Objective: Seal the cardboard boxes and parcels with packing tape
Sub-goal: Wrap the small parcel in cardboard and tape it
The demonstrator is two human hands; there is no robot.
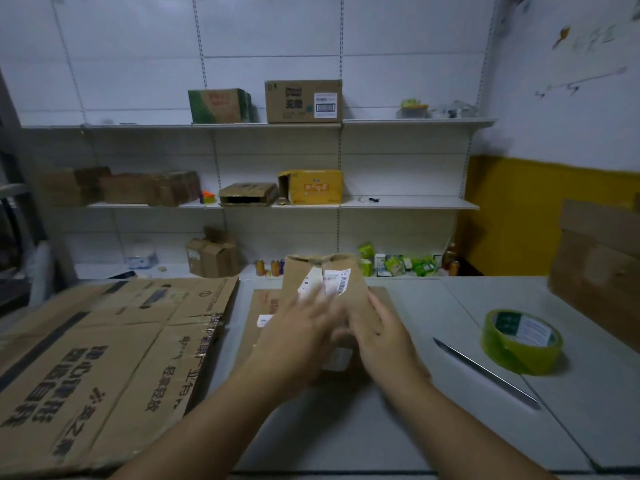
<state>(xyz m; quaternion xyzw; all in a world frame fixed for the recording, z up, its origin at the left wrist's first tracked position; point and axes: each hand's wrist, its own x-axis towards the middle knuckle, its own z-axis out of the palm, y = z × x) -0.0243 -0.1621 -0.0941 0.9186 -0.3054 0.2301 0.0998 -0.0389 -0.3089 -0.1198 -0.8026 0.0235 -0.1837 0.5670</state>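
— On the grey table (398,410), right in the middle, what is that between the hands?

— A small brown cardboard box (323,275), standing up, with a torn white shipping label (329,282) on the face turned to the camera. It rests on a flat piece of cardboard (258,323) that lies beneath it.

— And the hands?

— The left hand (298,337) lies against the box's front with fingers spread and blurred; whether it grips or only presses, I cannot tell. The right hand (377,330) is laid along the box's right side, fingers extended — again, an actual clasp cannot be made out.

— Where is the tape?

— The roll of yellow-green packing tape (521,341) sits flat on the table, well apart to the right, touched by neither hand. Just beside it, nearer the box, lies a long knife (485,372), pointing away from the person.

— Anything on the left?

— A large flattened carton (104,358) with printed black characters, spread over the table's left part. Behind, wall shelves (408,123) carry several boxes.
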